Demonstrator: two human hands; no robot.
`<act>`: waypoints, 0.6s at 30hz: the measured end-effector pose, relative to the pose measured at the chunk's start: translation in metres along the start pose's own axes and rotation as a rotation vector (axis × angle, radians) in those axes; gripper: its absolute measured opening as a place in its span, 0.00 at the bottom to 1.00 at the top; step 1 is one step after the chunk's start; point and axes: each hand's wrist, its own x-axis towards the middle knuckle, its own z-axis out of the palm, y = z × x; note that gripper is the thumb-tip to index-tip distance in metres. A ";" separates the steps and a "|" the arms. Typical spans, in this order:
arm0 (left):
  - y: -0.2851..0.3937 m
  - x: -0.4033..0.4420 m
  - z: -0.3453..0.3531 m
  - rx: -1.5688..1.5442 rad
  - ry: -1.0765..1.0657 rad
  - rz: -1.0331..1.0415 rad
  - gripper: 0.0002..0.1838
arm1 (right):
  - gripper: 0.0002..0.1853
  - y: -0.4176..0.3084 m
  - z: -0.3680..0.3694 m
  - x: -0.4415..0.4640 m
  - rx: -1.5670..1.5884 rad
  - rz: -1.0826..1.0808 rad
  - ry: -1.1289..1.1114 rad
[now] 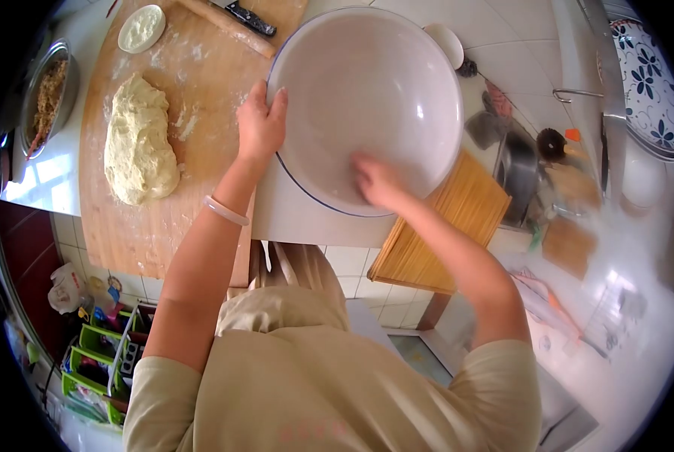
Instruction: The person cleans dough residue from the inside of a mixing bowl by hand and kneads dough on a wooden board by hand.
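Evenly matched hands help at the large bowl [375, 75], upper centre of the frame. Your left hand [262, 128] pinches its rim, thumb and fingers only slightly apart with the edge seemingly between them. Hold that side firmly, so the bowl neither slides nor tips as you press. Your right hand [380, 184] is inside, low on the near wall, its fingers loosely curled; they are blurred, and you cannot tell whether they have hold of anything. Work with light, even strokes along the curve, and let the left hand turn the rim rather than overreaching.

At the left of the frame, the pale dough [137, 143] lies on the wooden board [118, 241], well apart from both hands. The rolling pin [231, 29] points toward the bowl's upper-left rim, with a black knife handle [253, 18] beside it, so mind that side when turning. The slatted wooden board [420, 248] lies under your right forearm; lift your elbow enough to avoid bumping it.
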 end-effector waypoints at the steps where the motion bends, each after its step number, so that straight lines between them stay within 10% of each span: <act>1: 0.001 0.000 -0.001 -0.003 -0.003 -0.017 0.16 | 0.21 -0.003 0.002 0.002 0.000 -0.002 0.001; 4: -0.007 0.002 0.003 -0.038 0.011 0.005 0.16 | 0.20 -0.010 0.003 0.007 -0.111 -0.202 -0.022; 10: -0.007 0.002 0.002 -0.022 0.005 -0.007 0.15 | 0.22 -0.025 -0.018 0.056 0.311 0.125 -0.047; 13: -0.004 0.001 0.000 -0.081 -0.028 -0.044 0.15 | 0.21 -0.008 -0.003 0.075 -0.211 -0.412 0.340; 18: 0.007 0.000 -0.004 -0.037 -0.036 -0.071 0.16 | 0.20 -0.035 -0.019 0.052 -0.396 -0.270 0.114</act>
